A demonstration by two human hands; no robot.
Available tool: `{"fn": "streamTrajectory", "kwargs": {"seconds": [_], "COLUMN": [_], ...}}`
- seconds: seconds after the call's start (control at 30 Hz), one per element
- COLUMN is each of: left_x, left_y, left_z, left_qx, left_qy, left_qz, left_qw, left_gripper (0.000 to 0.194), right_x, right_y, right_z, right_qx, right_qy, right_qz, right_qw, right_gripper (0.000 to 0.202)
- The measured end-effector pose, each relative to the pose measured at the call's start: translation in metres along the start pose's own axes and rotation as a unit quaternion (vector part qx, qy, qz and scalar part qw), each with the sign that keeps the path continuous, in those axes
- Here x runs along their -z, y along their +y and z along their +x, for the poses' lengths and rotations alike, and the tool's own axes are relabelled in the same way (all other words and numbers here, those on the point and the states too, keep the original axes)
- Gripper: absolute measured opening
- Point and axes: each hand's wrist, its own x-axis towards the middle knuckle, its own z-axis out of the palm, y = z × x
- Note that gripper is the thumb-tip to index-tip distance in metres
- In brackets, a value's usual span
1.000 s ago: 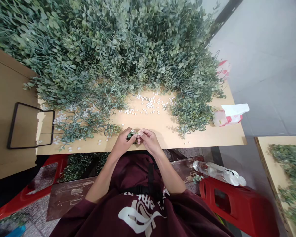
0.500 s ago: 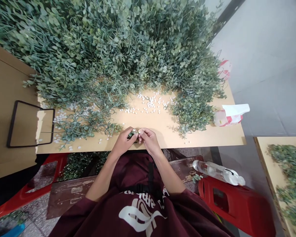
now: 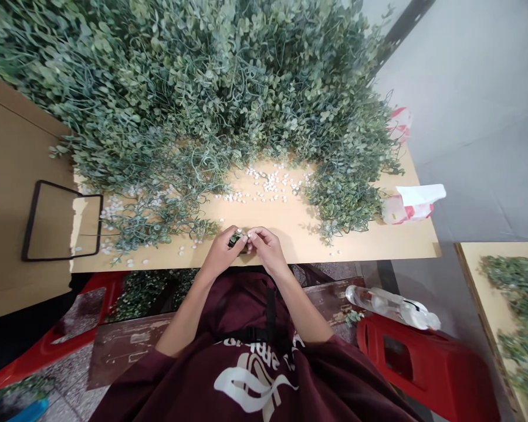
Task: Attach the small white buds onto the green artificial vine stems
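Observation:
At the table's front edge, my left hand (image 3: 222, 251) is closed on a small green sprig (image 3: 234, 238), with a white piece showing near its thumb. My right hand (image 3: 267, 247) touches it from the right, thumb and finger pinched on a small white piece (image 3: 249, 235). Just beyond both hands, many small white pieces (image 3: 270, 183) lie scattered on the wooden table (image 3: 299, 225). A large heap of green leafy stems (image 3: 229, 76) fills the back of the table, with looser stems (image 3: 152, 225) to the left of my hands.
A cardboard box (image 3: 22, 234) and a black wire frame (image 3: 30, 220) stand at the left. Red-and-white tissue packs (image 3: 396, 210) lie at the right edge. Below right are a clear bottle (image 3: 378, 300) and a red stool (image 3: 440, 369). Another table (image 3: 475, 258) holds more greenery.
The whole view has shifted slightly, with the box and frame a little further right. My hands keep nearly the same place and pinch.

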Motion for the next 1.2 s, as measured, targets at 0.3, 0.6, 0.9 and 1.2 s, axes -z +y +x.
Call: {"fn": "streamTrajectory", "kwargs": {"seconds": [0.3,0.6,0.9,1.2], "left_x": [0.000,0.001,0.002,-0.002], "left_y": [-0.004,-0.003,-0.004,-0.008], "left_z": [0.000,0.000,0.000,-0.001], "left_qx": [0.008,-0.003,0.037,0.042], "left_qy": [-0.001,-0.013,-0.008,0.032], "left_qz": [-0.016,-0.001,-0.061,-0.057], "left_qw": [1.000,1.000,0.997,0.997], "left_gripper": [0.021,0.019,0.028,0.026], "right_x": [0.003,0.005,0.025,0.060], "right_y": [0.005,-0.001,-0.014,-0.067], "right_z": [-0.003,-0.006,0.002,0.075], "right_qx": [0.035,0.041,0.097,0.150], "right_qy": [0.024,0.015,-0.074,0.020], "right_qz": [-0.032,-0.100,-0.201,-0.507], "right_qw": [0.999,0.994,0.972,0.849], "right_gripper": [0.023,0.025,0.027,0.028]}}
